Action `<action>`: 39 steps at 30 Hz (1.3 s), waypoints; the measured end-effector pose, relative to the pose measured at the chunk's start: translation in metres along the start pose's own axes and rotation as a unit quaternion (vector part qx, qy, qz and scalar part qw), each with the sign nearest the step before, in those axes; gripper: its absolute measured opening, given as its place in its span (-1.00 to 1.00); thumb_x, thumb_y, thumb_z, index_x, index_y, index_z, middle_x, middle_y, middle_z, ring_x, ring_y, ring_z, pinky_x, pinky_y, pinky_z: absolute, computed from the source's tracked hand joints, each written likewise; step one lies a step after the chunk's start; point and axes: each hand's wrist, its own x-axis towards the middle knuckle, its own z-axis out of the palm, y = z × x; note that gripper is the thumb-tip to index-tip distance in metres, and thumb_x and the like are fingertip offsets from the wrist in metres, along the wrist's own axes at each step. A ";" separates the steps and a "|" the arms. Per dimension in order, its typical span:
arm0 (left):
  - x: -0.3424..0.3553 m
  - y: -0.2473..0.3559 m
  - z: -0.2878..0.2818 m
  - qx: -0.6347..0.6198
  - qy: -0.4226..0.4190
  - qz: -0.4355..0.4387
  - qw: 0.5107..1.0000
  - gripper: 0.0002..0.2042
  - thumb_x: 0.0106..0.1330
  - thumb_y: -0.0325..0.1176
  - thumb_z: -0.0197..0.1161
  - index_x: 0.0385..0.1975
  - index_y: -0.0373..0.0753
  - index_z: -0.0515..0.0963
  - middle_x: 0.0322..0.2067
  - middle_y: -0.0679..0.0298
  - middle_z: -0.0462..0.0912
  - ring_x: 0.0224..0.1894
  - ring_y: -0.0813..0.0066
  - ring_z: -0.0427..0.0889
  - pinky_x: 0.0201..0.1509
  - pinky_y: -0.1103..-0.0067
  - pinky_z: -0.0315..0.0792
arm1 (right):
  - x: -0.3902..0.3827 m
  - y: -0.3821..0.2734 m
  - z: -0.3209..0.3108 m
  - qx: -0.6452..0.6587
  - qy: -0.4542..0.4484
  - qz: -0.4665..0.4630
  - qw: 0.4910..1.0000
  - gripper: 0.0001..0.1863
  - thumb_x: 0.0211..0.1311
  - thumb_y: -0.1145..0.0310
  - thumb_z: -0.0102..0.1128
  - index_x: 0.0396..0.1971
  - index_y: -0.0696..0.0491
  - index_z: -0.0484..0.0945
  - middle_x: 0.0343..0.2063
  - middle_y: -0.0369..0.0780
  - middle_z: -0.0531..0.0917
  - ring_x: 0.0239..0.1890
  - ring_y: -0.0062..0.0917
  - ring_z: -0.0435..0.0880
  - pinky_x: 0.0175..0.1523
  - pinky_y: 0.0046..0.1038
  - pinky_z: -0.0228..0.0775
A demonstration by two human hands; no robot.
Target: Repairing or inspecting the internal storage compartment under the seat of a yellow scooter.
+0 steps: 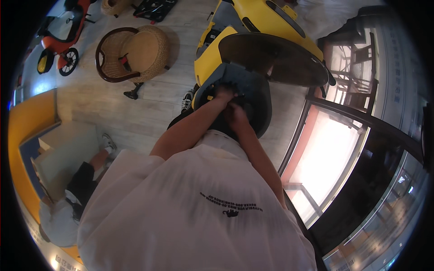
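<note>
Hands (224, 93) (235, 114) over dk-gry scooter hsg (258, 97)

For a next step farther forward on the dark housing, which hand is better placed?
Probably the left hand: it reaches farther forward over the housing; the right hand sits nearer the white shirt.

This looks like a scooter shop or showroom, judging by the yellow scooter (264, 20) and orange scooter (55, 44) on a pale plank floor (129, 110), what seems an open black tool case (154, 8), a wicker armchair (147, 49) and bright, dark-framed glazing (323, 158) at the right.
</note>
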 end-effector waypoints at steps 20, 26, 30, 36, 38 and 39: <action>-0.028 0.036 -0.019 0.165 0.048 -0.057 0.983 -0.51 0.13 0.10 -0.21 -0.21 -0.12 0.47 -0.18 0.16 0.49 -0.11 0.21 0.46 -0.02 0.44 0.28 | -0.001 -0.002 -0.016 -0.734 -0.077 -0.352 0.575 -0.78 -0.08 0.35 0.10 -0.40 0.15 0.47 -0.44 -0.05 0.54 -0.44 -0.21 0.54 -0.34 -0.33 0.35; -0.032 0.037 -0.019 0.186 0.055 -0.020 0.981 -0.58 0.12 0.03 -0.16 -0.29 -0.12 0.52 -0.22 0.15 0.51 -0.15 0.26 0.49 -0.09 0.44 0.34 | -0.015 -0.012 0.007 -0.710 0.034 -0.428 0.557 -0.86 -0.08 0.42 0.07 -0.54 0.20 0.49 -0.67 -0.02 0.49 -0.54 -0.15 0.51 -0.38 -0.28 0.31; -0.041 0.049 -0.027 0.230 0.060 -0.034 0.971 -0.63 0.06 -0.03 -0.08 -0.35 -0.13 0.55 -0.26 0.15 0.53 -0.20 0.26 0.52 -0.13 0.44 0.37 | -0.013 -0.009 0.004 -0.673 0.017 -0.427 0.603 -0.81 -0.03 0.39 0.06 -0.44 0.20 0.48 -0.57 -0.05 0.53 -0.51 -0.20 0.52 -0.34 -0.33 0.33; -0.028 0.045 -0.026 0.240 0.034 -0.078 0.967 -0.69 -0.01 -0.07 0.01 -0.43 -0.11 0.57 -0.34 0.14 0.56 -0.23 0.27 0.53 -0.16 0.45 0.38 | 0.008 0.007 -0.037 -0.552 -0.153 -0.376 0.728 -0.75 0.02 0.40 0.01 -0.28 0.18 0.42 -0.28 -0.15 0.52 -0.29 -0.42 0.51 -0.18 -0.46 0.34; -0.024 0.033 -0.021 0.183 0.042 -0.038 0.982 -0.75 0.01 -0.15 0.05 -0.53 -0.19 0.55 -0.42 0.15 0.57 -0.37 0.32 0.55 -0.24 0.50 0.39 | 0.007 0.004 -0.032 -0.622 -0.144 -0.398 0.658 -0.78 -0.03 0.46 0.04 -0.32 0.17 0.44 -0.31 -0.15 0.51 -0.26 -0.43 0.49 -0.13 -0.48 0.32; -0.021 0.026 -0.020 0.125 0.050 0.001 0.991 -0.78 0.02 -0.24 0.09 -0.63 -0.28 0.53 -0.51 0.16 0.58 -0.52 0.36 0.56 -0.31 0.56 0.39 | 0.004 0.003 -0.025 -0.655 -0.141 -0.408 0.620 -0.79 -0.05 0.49 0.05 -0.33 0.17 0.44 -0.32 -0.16 0.50 -0.24 -0.44 0.48 -0.10 -0.49 0.31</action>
